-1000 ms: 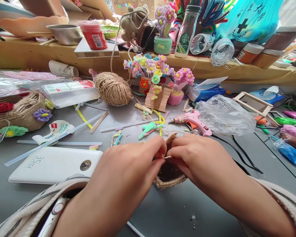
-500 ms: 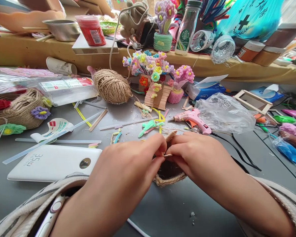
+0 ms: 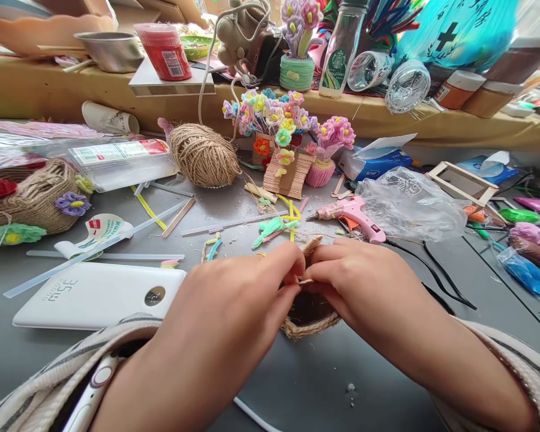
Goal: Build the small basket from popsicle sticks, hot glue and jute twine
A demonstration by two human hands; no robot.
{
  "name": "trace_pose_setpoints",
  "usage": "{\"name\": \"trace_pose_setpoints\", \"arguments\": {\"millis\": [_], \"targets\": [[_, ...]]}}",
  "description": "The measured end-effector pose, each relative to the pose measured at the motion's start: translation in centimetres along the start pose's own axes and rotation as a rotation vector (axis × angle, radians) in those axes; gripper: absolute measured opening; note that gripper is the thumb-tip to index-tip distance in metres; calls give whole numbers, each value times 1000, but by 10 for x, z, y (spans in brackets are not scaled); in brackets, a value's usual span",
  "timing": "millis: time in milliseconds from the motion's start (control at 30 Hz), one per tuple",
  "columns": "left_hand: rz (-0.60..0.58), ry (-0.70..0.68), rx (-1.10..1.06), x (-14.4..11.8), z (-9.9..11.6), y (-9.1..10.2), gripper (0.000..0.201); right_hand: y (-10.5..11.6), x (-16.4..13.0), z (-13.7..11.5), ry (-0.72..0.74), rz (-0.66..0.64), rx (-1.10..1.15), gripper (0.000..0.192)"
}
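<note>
where both hands meet, twine basket [image 3: 306, 327] sits beneath.

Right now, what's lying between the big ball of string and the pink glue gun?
In the head view, between the twine ball and the glue gun stands a ribbed cardboard holder of pipe-cleaner flowers, with yellow and green pipe cleaners lying before it.

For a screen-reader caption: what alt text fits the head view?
Two bare hands, left hand and right hand, pinch the rim of a small jute-wrapped basket on a grey table. Behind lie a pink glue gun, a twine ball and pipe-cleaner flowers.
</note>
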State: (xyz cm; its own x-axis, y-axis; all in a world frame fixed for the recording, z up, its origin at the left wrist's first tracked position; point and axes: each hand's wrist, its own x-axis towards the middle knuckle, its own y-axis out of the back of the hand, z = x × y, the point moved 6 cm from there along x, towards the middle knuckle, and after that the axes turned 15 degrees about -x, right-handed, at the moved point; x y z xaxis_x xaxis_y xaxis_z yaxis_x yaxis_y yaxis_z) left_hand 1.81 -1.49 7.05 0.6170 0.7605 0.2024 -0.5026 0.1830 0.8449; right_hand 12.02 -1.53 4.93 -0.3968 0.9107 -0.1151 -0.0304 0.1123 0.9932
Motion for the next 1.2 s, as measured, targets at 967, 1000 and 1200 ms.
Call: {"name": "trace_pose_setpoints", "arguments": {"millis": [967,1000,1200], "targets": [[15,12,-97,-1,0,-7,2,8,-1,2,125,185,78,19],[17,10,-96,-1,1,-6,2,9,-1,2,124,187,86,19],[12,0,-99,-2,1,-7,4,8,0,3,104,161,134,20]]}}
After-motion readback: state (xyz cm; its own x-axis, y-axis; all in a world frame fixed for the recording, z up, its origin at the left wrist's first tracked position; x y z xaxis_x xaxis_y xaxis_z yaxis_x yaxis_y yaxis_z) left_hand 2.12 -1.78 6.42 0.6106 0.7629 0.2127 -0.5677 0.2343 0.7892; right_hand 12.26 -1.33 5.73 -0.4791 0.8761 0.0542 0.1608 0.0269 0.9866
